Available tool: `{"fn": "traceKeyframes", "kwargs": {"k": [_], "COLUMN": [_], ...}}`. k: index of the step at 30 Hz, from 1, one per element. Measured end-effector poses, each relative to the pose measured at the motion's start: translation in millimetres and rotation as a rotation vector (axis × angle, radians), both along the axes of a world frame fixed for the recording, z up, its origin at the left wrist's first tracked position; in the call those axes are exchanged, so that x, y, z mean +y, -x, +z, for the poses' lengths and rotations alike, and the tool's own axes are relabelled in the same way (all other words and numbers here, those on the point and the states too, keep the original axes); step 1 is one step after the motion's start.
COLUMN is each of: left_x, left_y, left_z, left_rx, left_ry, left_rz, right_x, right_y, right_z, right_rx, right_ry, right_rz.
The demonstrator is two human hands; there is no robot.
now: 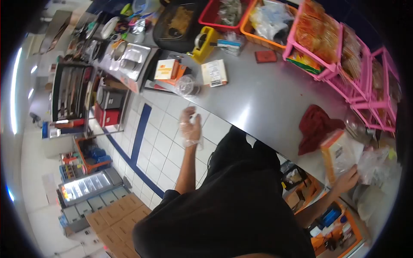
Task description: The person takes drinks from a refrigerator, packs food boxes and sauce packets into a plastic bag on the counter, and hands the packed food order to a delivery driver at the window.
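My left hand (189, 127), in a clear plastic glove, hangs over the floor just off the counter's edge, fingers partly spread and holding nothing. Closest to it on the counter is a clear plastic cup (187, 85) lying at the edge. Far to the right, my right hand (346, 179) looks bare. Its fingers are bent against thin clear plastic at the lower side of a white and orange box (337, 152); the exact grip is hard to see. More crumpled clear plastic (375, 165) lies beside the box. A dark red cloth (316, 129) sits next to it.
On the steel counter (258, 94) stand a yellow tape dispenser (203, 45), small cartons (214, 73) and a red flat pad (266, 56). Pink baskets (331, 69) of packaged food, an orange basket (245, 30) and a black tray (161, 36) line the back. Brown cartons (116, 219) are stacked behind me.
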State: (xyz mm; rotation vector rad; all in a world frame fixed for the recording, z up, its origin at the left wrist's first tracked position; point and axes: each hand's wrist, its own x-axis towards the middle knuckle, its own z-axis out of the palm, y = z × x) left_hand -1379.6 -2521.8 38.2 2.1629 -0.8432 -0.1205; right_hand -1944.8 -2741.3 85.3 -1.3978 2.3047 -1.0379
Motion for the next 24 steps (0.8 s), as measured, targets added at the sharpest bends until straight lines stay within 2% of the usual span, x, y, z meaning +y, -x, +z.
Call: {"fn": "traceKeyframes", "kwargs": {"k": [2, 3, 4, 5, 6, 7, 9, 12, 14, 15, 16, 17, 18, 19, 20, 21, 22, 23, 24], "left_x": [12, 17, 16, 4, -12, -20, -39, -66, -94, -109, -128, -143, -156, -170, -186, -195, -209, -215, -223], "left_y": [-29, -43, -60, -75, -72, -72, -76, -38, 10, 40, 75, 117, 140, 181, 228, 277, 321, 363, 403], "left_z": [-23, -34, -49, -57, -47, -48, -51, -40, -26, -31, -13, -5, -48, -52, -33, -25, -54, -60, -54], "left_rx": [0.089, 0.046, -0.026, 0.037, 0.106, 0.16, 0.213, 0.189, 0.072, 0.176, 0.132, 0.139, 0.232, 0.602, 0.747, 0.998, 1.148, 1.077, 1.112], "left_ry": [0.118, 0.048, 0.027, 0.084, 0.074, 0.107, 0.153, 0.195, 0.008, 0.013, -0.11, -0.189, -0.176, -0.302, -0.488, -0.567, -0.679, -0.741, -0.786], "left_rz": [0.083, 0.062, 0.024, -0.027, -0.103, -0.182, -0.321, -0.453, -0.573, -0.603, -0.74, -0.788, -0.911, -1.008, -1.096, -1.066, -1.08, -1.092, -1.073], "right_x": [-22, -22, -24, -35, -47, -47, -45, -23, -6, 0, 9, 18, 25, 29, 34, 44, 54, 61, 63], "right_y": [113, 172, 132, 142, 165, 154, 202, 218, 215, 217, 225, 237, 252, 266, 272, 273, 275, 272, 265], "right_z": [-60, -84, -33, -22, -20, 6, 1, 30, 40, 44, 49, 45, 27, 12, 4, -5, -9, -8, -9], "right_rx": [0.481, 0.593, 0.317, 0.538, 0.628, 0.617, 0.538, 0.472, 0.437, 0.336, 0.234, 0.241, 0.344, 0.444, 0.444, 0.492, 0.54, 0.535, 0.342], "right_ry": [0.285, 0.302, 0.029, 0.006, -0.086, -0.052, -0.004, 0.134, 0.213, 0.154, 0.102, 0.108, 0.057, 0.007, 0.023, 0.052, 0.08, 0.095, 0.073], "right_rz": [0.303, 0.335, 0.081, 0.034, -0.074, -0.117, -0.226, -0.353, -0.434, -0.426, -0.418, -0.441, -0.411, -0.377, -0.385, -0.342, -0.302, -0.317, -0.364]}}
